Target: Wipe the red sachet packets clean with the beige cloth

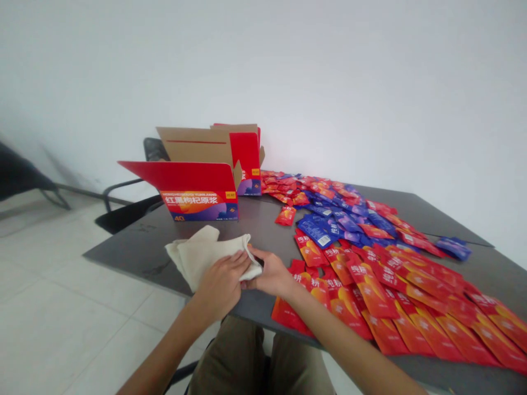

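Note:
A folded cream cloth (201, 257) is held just above the near left part of the dark table. My left hand (222, 282) lies over it, fingers together and pressed onto the fabric. At the cloth's right end, my right hand (269, 274) is closed, its fingers and thumb gripping the folded edge. A speck of orange shows by the right fingertips; whatever may be inside the fold is hidden. Red-orange sachets (340, 302) lie in overlapping rows just right of my right hand. One small red sachet (285, 215) rests apart, beyond the hands.
Two open red cartons, a front one (201, 206) and a rear one (247, 156), stand on the table (263, 219) with flaps raised. Mixed red and blue sachets (346, 214) are heaped toward the wall. A black chair (123, 211) stands behind the table's left edge.

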A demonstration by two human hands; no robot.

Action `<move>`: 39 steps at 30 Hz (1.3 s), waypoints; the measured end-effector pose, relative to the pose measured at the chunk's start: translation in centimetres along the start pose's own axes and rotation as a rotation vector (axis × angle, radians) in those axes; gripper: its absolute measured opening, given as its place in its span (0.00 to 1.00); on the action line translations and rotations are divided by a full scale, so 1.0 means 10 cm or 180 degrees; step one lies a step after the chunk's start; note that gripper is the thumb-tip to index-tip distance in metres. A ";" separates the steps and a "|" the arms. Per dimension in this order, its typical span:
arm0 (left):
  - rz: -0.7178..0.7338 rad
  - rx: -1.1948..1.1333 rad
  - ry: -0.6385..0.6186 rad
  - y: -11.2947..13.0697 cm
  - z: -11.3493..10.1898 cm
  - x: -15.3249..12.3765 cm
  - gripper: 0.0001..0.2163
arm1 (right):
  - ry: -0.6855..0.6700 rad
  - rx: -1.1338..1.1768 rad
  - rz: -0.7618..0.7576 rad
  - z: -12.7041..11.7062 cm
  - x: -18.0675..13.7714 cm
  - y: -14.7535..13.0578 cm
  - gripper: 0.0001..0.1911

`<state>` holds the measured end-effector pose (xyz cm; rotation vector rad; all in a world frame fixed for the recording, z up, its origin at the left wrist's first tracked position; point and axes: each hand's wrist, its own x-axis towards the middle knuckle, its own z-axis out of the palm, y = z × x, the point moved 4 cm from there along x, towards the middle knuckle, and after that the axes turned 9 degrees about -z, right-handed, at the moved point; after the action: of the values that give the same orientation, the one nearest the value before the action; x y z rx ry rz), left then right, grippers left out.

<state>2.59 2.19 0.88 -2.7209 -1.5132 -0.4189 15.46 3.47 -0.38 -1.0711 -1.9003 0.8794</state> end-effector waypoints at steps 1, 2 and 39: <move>0.0093 -0.0049 0.0006 0.03 0.01 -0.04 0.26 | -0.0012 0.0007 -0.0050 0.01 0.00 0.00 0.36; 0.0123 -0.0082 0.0008 0.03 0.01 -0.07 0.26 | -0.0033 0.0016 -0.0089 0.01 0.00 0.00 0.36; 0.0079 -0.0120 -0.0083 -0.01 0.01 -0.07 0.27 | -0.0009 -0.0002 -0.0096 0.00 0.00 -0.02 0.33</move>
<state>2.22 1.71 0.58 -2.7813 -1.4910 -0.4174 15.36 3.34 -0.19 -1.0396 -1.9142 0.8639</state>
